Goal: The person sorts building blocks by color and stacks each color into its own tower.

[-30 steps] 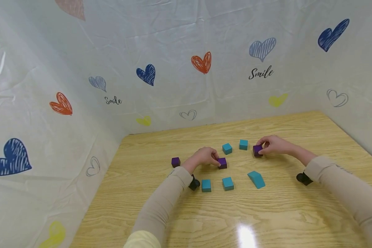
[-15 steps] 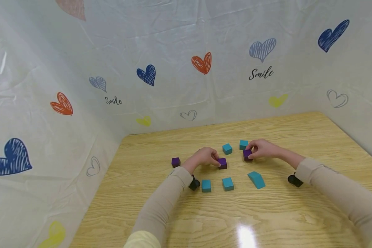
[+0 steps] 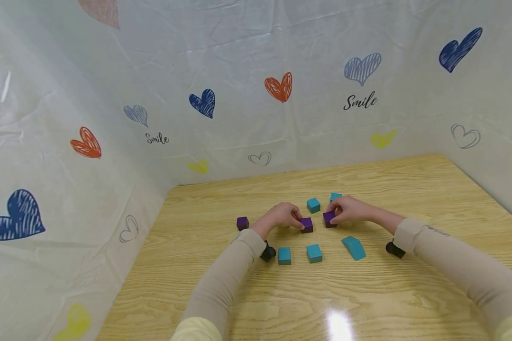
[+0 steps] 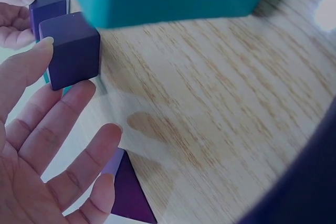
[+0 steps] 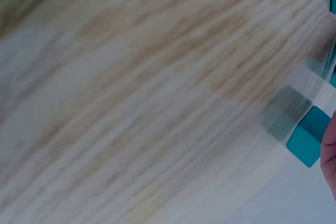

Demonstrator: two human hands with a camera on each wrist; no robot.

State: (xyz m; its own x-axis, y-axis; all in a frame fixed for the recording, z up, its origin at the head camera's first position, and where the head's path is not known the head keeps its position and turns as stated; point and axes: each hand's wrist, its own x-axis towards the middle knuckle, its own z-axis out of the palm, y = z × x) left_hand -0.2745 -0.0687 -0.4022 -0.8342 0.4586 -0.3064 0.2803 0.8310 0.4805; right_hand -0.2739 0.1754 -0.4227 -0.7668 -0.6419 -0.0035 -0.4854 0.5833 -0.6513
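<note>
On my left, a heart-printed white sheet (image 3: 230, 57) comes down to the wooden table (image 3: 162, 284) and carries on along its back edge. The outlying purple block (image 3: 242, 223) sits on the wood just beyond my left cuff (image 3: 251, 240), and a black camera (image 3: 268, 253) pokes out beneath that cuff. Just right of the camera lies the first front teal block (image 3: 284, 256), with the second front teal block (image 3: 314, 253) a little farther along.

My left hand (image 3: 283, 215) pinches the inner purple block (image 3: 306, 225) between thumb and fingertips; in the left wrist view my outer two fingers spread loosely, clear of it. Behind that block sits the rear left teal block (image 3: 313, 205).

Across a narrow gap — the two don't touch — is the other purple block (image 3: 329, 219), which my right hand (image 3: 350, 210) grasps with thumb and fingers from its right side. Whether its base rests on the wood, I can't tell. That hand partly covers the rear right teal block (image 3: 335, 195). Nearer me lies a slanted teal block (image 3: 353, 248), well apart from the front pair.

Farther right, a second black camera (image 3: 395, 249) shows under my right cuff (image 3: 409, 235) — its own view catches only a sliver of a hand.
</note>
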